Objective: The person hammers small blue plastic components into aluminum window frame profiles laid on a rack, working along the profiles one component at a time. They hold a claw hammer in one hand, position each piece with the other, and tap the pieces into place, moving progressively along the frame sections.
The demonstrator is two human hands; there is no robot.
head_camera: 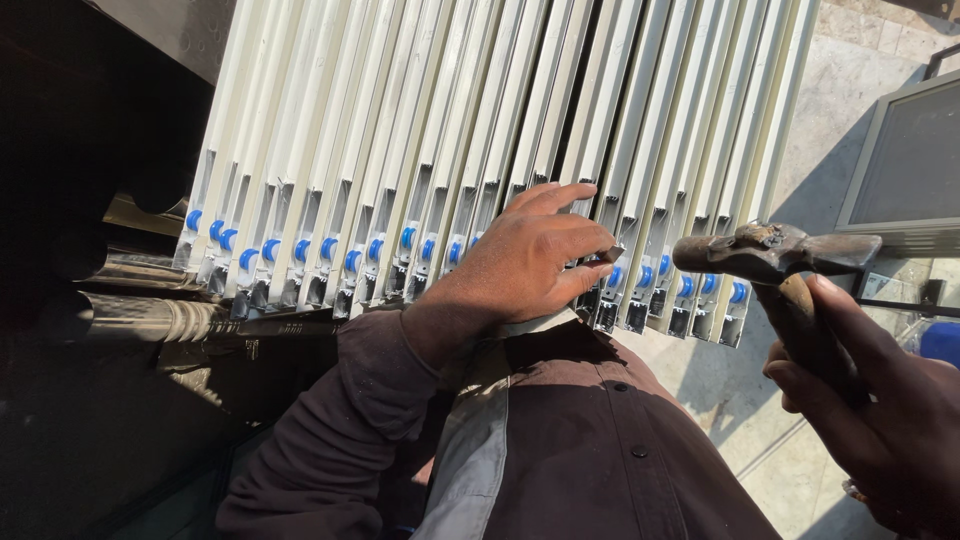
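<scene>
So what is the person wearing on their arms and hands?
The left hand is bare: no glove, ring or watch shows. Its arm is covered to the wrist by a long dark brown fabric sleeve, bunched and wrinkled, matching the dark brown buttoned shirt. The right hand is bare too, and its wrist and sleeve lie outside the picture.

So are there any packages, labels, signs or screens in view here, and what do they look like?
Framed panel: at the right edge, leaning on the paved ground, flat grey rectangle in a pale frame; it could be a screen or a window pane, I cannot tell which.
Small tag: just below that panel, beside the hammer head, a little pale rectangle with dark marks.
No packages or signs show.
</scene>
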